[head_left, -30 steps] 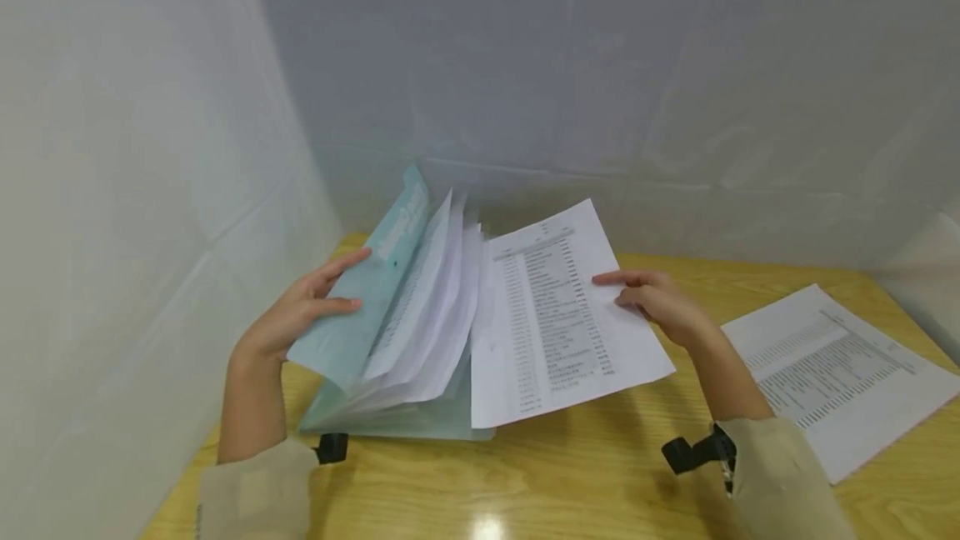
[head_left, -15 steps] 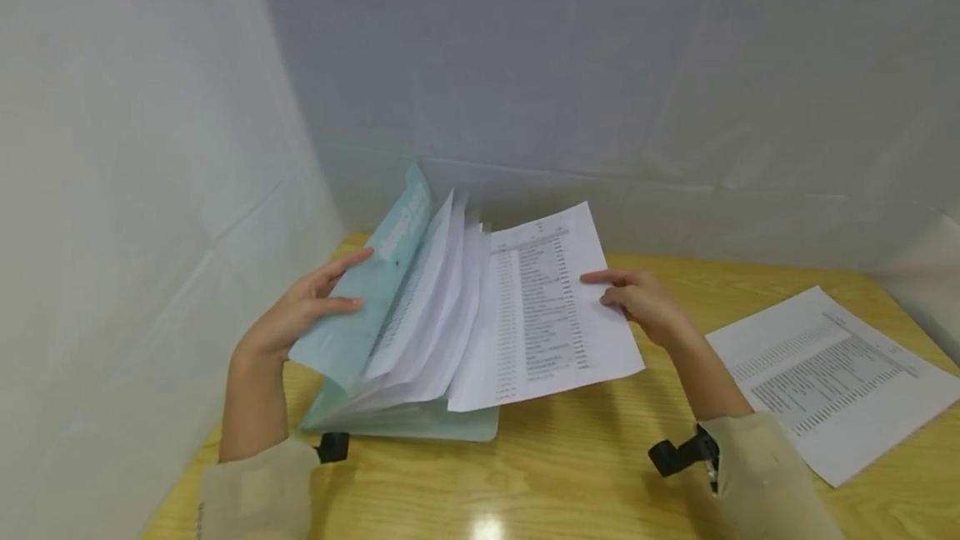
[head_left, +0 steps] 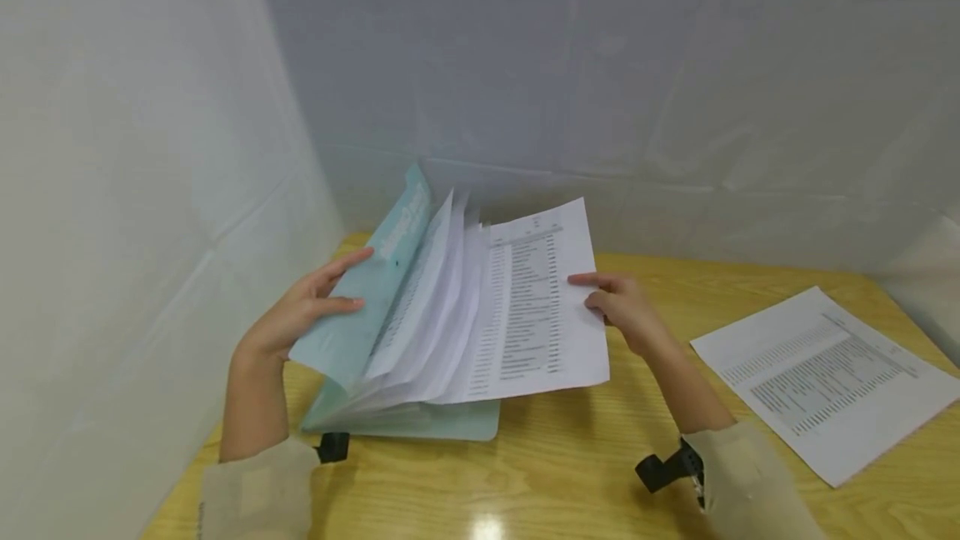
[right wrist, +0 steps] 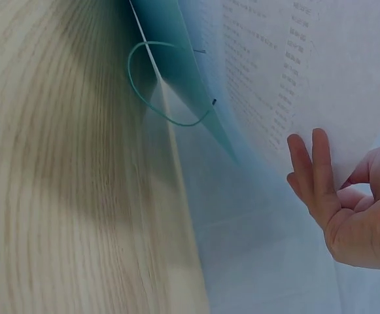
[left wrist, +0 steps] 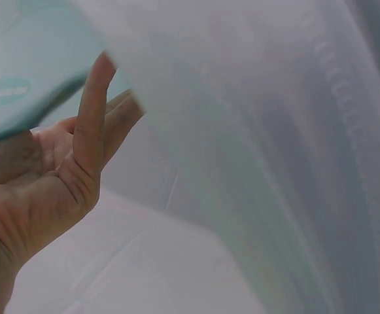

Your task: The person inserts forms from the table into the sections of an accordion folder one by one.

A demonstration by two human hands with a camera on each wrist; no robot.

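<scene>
A teal expanding folder lies fanned open on the wooden table, with several white sheets in its pockets. My left hand holds the raised front cover by its edge between thumb and straight fingers. My right hand pinches the right edge of a printed sheet that leans into the folder's rear pockets. In the right wrist view two fingers of the right hand lie straight behind that sheet, the others curled. A teal elastic cord loops from the folder's back.
Another printed sheet lies flat on the table at the right. White fabric walls close in the left, back and right sides. Black camera mounts sit on both wrists.
My right hand has carried the printed sheet leftward, from beside the folder to against its fanned pockets. The left hand and the cover have stayed put.
</scene>
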